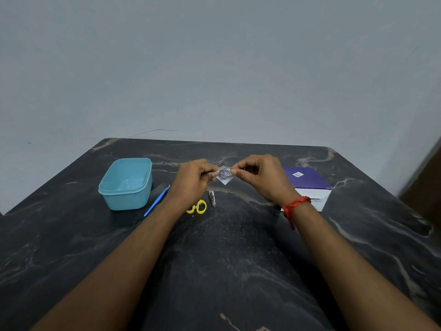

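Head view, both hands raised above a dark marbled table (226, 259). A small white sachet (224, 175) with dense printed text is held in the air between the left hand (193, 180) and the right hand (260, 175), at the midline and clear of the tabletop. It is roughly square and turned cornerwise, so that one corner points down and a diagonal runs from hand to hand. The left thumb and fingertips (214, 173) pinch its left side. The right thumb and fingertips (234, 172) pinch its upper right side. The remaining fingers of both hands are curled toward the palms.

Governing relation: the sachet lies directly between the two pinches, and neither hand is the nearer. Only a narrow strip of its upper part is free between the grips, while the lower corner hangs unsupported. Judged from this grip, the work in hand is tearing the sachet open. A tear would start in that strip, with the hands moving apart or in opposite senses.

Lying on the table under and to the left of the left hand are a light blue lidless container (128, 199), a blue-handled tool (156, 201), yellow-handled scissors (199, 207) and a nail clipper (212, 199). A purple box (305, 177) lies behind the right wrist, which bears a red thread (294, 205).
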